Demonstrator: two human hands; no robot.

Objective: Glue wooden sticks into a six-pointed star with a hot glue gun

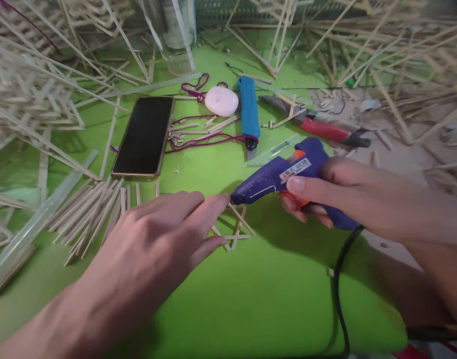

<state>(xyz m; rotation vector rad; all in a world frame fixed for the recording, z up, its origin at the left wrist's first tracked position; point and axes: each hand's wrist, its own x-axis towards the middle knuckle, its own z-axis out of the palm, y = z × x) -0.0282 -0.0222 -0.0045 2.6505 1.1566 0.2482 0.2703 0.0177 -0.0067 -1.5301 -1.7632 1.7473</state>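
Observation:
My right hand (337,192) is wrapped round a blue hot glue gun (264,177) with an orange trigger. The gun's black nozzle points left and meets a small star-shaped frame of thin wooden sticks (239,227) at its upper corner. Thumb and fingers of my left hand (168,229) hold this frame against the green surface, close beside the nozzle. Part of the frame is hidden behind those fingers. A black cable (339,294) runs down from the gun's handle.
Cut sticks (90,214) lie left of my left hand, with a clear glue stick (41,219) beyond. Further back are a phone (144,134), a pale pink case (221,101), a blue cutter (249,107) with its blade out and red-handled pliers (322,127). Stick structures (19,99) crowd the left.

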